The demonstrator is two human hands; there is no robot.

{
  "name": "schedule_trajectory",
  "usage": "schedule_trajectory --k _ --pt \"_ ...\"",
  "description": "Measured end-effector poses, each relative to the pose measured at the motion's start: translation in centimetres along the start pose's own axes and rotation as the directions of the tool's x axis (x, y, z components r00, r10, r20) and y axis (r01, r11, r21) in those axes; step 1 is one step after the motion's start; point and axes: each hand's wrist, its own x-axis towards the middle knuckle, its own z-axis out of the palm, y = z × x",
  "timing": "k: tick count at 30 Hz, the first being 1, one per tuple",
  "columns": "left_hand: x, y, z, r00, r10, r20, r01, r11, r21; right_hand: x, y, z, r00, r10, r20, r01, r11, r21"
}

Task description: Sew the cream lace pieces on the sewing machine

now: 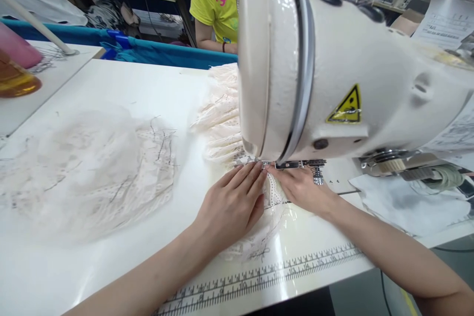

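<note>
While both hands lie flat with fingers outstretched, gripping nothing, the left hand (231, 205) and right hand (301, 188) press lace (274, 196) beneath the sewing machine (333, 74).

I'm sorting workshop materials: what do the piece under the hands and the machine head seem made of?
The lace piece under both hands looks like thin cream openwork fabric: holes and scalloped edging show. The sewing machine head seems painted metal, though plastic is possible: glossy off-white, slightly pebbled surface.
</note>
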Motion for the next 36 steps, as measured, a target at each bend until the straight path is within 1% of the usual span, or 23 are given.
schedule_trajectory --k 3,6,9,14,16,20,22,25,28,30,32,34,36 --pt "0.0 0.0 0.0 1.0 0.003 0.004 -0.003 1.0 0.001 0.1 -0.3 -0.4 0.998 0.001 -0.062 -0.002 1.0 -0.022" --pt "0.1 0.1 -0.1 1.0 -0.007 0.012 0.007 1.0 -0.012 0.1 -0.7 -1.0 0.99 0.078 -0.12 -0.078 0.997 0.011" --pt "0.2 0.2 -0.2 1.0 -0.026 0.011 0.026 0.999 -0.018 0.0 -0.9 -1.2 0.984 0.14 -0.111 -0.13 0.987 0.095" --pt "0.2 0.2 -0.3 0.999 -0.037 0.016 0.038 0.999 -0.031 0.0 -0.9 -1.1 0.98 0.165 -0.107 -0.143 0.971 0.191" --pt "0.2 0.2 -0.2 0.999 -0.038 0.018 0.039 0.999 -0.029 -0.1 -0.8 -1.0 0.982 0.156 -0.108 -0.139 0.979 0.148" --pt "0.3 0.1 -0.3 0.999 -0.035 0.006 0.035 0.999 -0.006 -0.2 -0.7 -0.8 0.992 0.06 -0.114 -0.069 0.994 -0.081" --pt "0.2 0.2 -0.4 0.999 -0.038 0.006 0.038 0.999 -0.002 -0.2 -0.8 -0.8 0.992 0.019 -0.129 -0.037 0.989 -0.145" --pt "0.1 0.3 -0.4 0.999 -0.055 0.002 0.055 0.998 -0.007 0.0 -0.9 -1.0 0.983 -0.013 -0.183 -0.018 0.986 -0.166" --pt "0.0 0.3 -0.3 0.998 -0.067 -0.007 0.067 0.998 -0.015 0.3 -1.0 -1.8 0.973 -0.003 -0.231 -0.026 0.992 -0.123" --pt "0.0 0.2 -0.4 0.998 -0.07 -0.006 0.07 0.997 -0.016 0.5 -1.0 -2.3 0.965 -0.046 -0.257 0.031 0.998 -0.063" --pt "0.2 0.3 -0.9 0.998 -0.06 -0.026 0.06 0.998 -0.02 0.6 -0.8 -2.7 0.947 -0.165 -0.275 0.172 0.985 0.003" --pt "0.4 0.6 -1.9 0.998 -0.046 -0.037 0.044 0.998 -0.045 0.6 -0.6 -2.8 0.916 -0.286 -0.282 0.315 0.947 0.063" --pt "0.2 1.3 -3.0 1.0 0.009 -0.006 -0.009 0.995 -0.095 0.7 -0.4 -2.7 0.893 -0.343 -0.29 0.388 0.915 0.112"
